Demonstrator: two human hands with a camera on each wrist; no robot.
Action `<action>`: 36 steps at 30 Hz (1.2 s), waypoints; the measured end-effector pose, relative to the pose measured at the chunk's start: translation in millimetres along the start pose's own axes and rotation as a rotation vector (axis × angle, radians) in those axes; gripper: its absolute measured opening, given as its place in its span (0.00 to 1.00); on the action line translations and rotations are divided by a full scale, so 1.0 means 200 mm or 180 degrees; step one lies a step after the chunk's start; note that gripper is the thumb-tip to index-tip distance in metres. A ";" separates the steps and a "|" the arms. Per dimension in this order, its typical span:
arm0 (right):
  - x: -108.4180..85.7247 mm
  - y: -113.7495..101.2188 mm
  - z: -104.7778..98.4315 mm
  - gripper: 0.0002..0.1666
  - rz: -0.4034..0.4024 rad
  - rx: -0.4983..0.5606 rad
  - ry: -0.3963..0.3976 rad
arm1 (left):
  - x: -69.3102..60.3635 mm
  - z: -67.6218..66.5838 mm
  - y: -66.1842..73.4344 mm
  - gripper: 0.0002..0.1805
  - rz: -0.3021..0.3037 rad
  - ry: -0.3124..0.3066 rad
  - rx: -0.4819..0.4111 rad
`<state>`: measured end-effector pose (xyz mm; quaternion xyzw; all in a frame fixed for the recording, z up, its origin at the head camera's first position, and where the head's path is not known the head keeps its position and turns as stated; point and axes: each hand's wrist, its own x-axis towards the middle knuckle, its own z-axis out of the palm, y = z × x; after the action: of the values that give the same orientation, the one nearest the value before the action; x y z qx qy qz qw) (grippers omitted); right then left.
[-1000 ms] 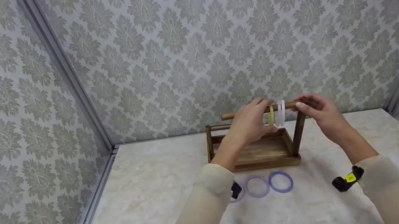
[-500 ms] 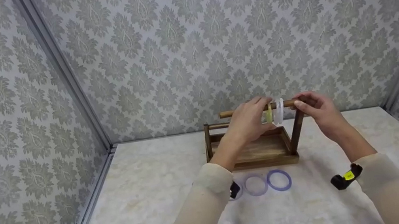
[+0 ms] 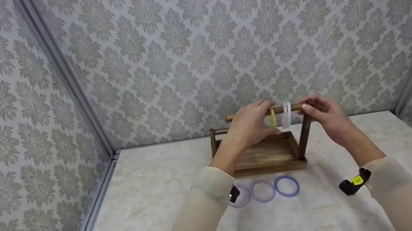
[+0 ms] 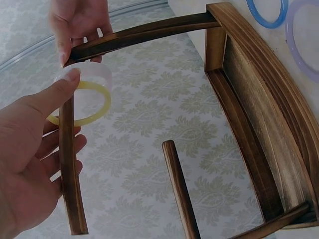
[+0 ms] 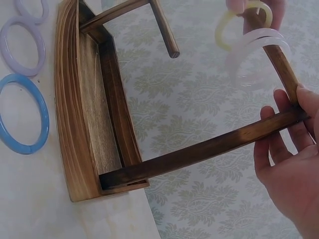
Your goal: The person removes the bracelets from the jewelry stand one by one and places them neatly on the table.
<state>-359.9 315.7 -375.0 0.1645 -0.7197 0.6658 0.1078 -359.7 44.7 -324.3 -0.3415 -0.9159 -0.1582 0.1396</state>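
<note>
My left hand (image 3: 251, 125) pinches a yellow bangle (image 3: 273, 118) that hangs around a wooden rod (image 4: 69, 164). In the left wrist view its thumb lies on the bangle's near edge, with the other fingers behind the rod. White translucent bangles (image 3: 287, 116) hang on the same rod, a gap to the right of the yellow one. My right hand (image 3: 326, 115) grips the corner where the rod meets the upright post (image 5: 199, 149) of a dark wooden stand. The stand's tray base (image 3: 268, 169) rests on the table. The rod's left end is free.
A blue bangle (image 3: 287, 186) and two pale purple bangles (image 3: 263, 191) lie in a row on the table (image 3: 151, 190) before the stand. A lower, shorter rod (image 5: 164, 30) juts from the stand's other post. Patterned walls (image 3: 179, 53) enclose the table.
My left hand has slid leftward along the rod with the yellow bangle, widening the gap to the white bangles. My right hand keeps its grip on the corner.
</note>
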 end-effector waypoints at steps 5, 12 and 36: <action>0.01 0.00 0.01 0.21 0.0049 0.0164 -0.0008 | -0.05 -0.04 -0.05 0.41 0.0081 0.0161 -0.0085; 0.02 -0.01 0.01 0.22 0.0060 0.0130 0.0023 | -0.11 -0.08 -0.14 0.41 0.0130 0.0356 -0.0240; 0.00 -0.03 -0.01 0.26 0.0062 -0.0075 -0.0011 | -0.27 -0.14 -0.36 0.37 0.0054 0.0618 -0.1021</action>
<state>-357.6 317.8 -369.7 0.1574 -0.7293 0.6580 0.1020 -364.0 -48.7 -331.4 -0.3503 -0.8582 -0.3332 0.1724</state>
